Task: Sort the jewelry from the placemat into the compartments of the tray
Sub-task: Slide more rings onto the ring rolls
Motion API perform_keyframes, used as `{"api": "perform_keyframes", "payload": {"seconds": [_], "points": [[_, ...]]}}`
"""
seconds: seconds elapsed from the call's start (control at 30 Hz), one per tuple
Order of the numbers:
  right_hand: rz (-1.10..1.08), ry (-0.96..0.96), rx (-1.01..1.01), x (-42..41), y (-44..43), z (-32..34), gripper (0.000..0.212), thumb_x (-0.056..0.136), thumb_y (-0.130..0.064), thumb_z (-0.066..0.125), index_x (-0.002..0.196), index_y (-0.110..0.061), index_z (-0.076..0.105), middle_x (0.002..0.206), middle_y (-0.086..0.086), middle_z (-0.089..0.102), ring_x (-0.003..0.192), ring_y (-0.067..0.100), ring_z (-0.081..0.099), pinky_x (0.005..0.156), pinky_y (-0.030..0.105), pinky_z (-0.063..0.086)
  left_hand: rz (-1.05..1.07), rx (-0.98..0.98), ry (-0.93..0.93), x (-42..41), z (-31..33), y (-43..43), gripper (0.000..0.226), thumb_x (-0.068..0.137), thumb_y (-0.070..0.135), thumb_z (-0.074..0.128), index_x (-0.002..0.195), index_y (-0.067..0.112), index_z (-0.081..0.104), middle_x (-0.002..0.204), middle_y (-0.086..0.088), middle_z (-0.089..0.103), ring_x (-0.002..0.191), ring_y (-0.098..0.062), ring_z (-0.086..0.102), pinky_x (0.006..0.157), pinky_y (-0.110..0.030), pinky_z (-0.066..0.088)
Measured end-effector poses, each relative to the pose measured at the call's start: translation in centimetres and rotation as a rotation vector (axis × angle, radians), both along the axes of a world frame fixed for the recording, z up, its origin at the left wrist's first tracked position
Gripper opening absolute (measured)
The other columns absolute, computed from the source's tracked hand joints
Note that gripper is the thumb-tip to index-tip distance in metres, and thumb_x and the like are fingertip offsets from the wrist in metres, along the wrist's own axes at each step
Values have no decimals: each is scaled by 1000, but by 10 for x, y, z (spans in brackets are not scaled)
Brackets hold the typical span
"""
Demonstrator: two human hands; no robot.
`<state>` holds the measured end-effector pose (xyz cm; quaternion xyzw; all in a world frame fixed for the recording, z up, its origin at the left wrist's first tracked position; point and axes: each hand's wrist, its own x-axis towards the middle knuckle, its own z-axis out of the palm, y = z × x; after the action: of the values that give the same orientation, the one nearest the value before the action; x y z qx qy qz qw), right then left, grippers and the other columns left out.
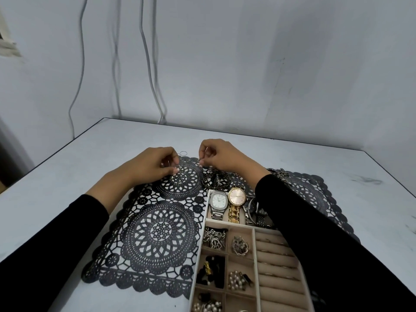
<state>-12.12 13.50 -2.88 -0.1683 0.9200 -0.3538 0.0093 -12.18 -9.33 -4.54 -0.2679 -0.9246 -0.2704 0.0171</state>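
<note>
A black lace placemat (pixel 157 233) lies on the pale table. At its far edge my left hand (pixel 155 164) pinches thin silver rings (pixel 177 168), and more thin rings (pixel 183 153) lie just beyond. My right hand (pixel 217 156) pinches a small silver ring (pixel 198 162) close by. A dark bracelet (pixel 216 181) and a chain (pixel 281 174) rest on the mat behind the tray. The beige tray (pixel 202 230) at lower right holds three watches (pixel 236 199) in its far compartment, chains, pearls and dark pieces in small compartments, and ring rolls (pixel 276 266) on the right.
The table's far and left edges run close to a grey wall with hanging cables (pixel 148 64). My right sleeve (pixel 326 244) crosses over the tray's right side and hides part of it.
</note>
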Motion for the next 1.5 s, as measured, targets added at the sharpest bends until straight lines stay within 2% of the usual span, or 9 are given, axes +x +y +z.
{"api": "perform_keyframes", "payload": {"seconds": [0.1,0.27,0.4,0.57,0.73,0.87,1.17,1.33,1.5], "points": [[-56,-14,-127,13,5,4,8,80,-12,73,83,-13,65,70,-2,63,60,7,58,60,24,49,9,64,18,7,-1,0,18,86,18,74,90,29,60,87,7,67,81,0,60,70,-6,41],[-140,-73,-380,42,16,10,10,82,-7,72,90,-5,66,75,6,67,57,7,61,48,11,43,90,220,-21,19,1,2,16,84,16,75,89,27,65,83,7,68,71,3,59,65,-6,42],[-155,-101,-553,63,28,10,7,82,0,69,88,-2,66,77,13,67,66,14,65,63,21,54,149,385,-61,36,5,12,13,81,16,78,87,21,68,78,5,69,65,4,62,59,-8,46],[-177,-110,-697,94,44,13,9,82,3,68,86,-3,65,78,12,68,73,19,67,76,30,56,122,610,-222,59,14,29,19,73,26,79,86,15,70,79,0,71,75,-8,67,70,-23,56],[-203,-74,-867,138,58,20,11,81,4,68,92,1,65,77,11,68,68,14,66,65,20,55,69,710,-353,92,21,51,31,69,29,76,93,9,71,78,0,73,71,-7,68,67,-17,55],[-231,-67,-936,170,72,21,16,80,1,70,95,0,67,82,10,70,75,16,68,72,25,56,24,732,-407,121,25,67,26,71,25,77,93,10,72,81,-3,72,75,-11,68,73,-22,58],[-236,-3,-889,237,92,15,18,79,-1,70,96,0,67,91,15,71,86,24,68,82,31,57,-22,784,-406,180,21,92,20,74,12,77,91,2,71,72,-1,70,67,-8,67,64,-16,53],[-250,15,-711,262,99,4,14,79,-6,73,92,-5,70,88,8,73,83,18,68,76,25,54,-49,771,-416,189,19,94,20,63,26,81,80,17,75,82,-9,73,80,-21,68,86,-35,56],[-196,-8,-606,275,104,-5,11,78,-4,73,88,-6,71,88,8,73,86,20,70,75,24,54,-41,764,-381,193,19,96,17,64,28,81,79,22,76,83,-7,74,80,-19,69,89,-39,56]]}}
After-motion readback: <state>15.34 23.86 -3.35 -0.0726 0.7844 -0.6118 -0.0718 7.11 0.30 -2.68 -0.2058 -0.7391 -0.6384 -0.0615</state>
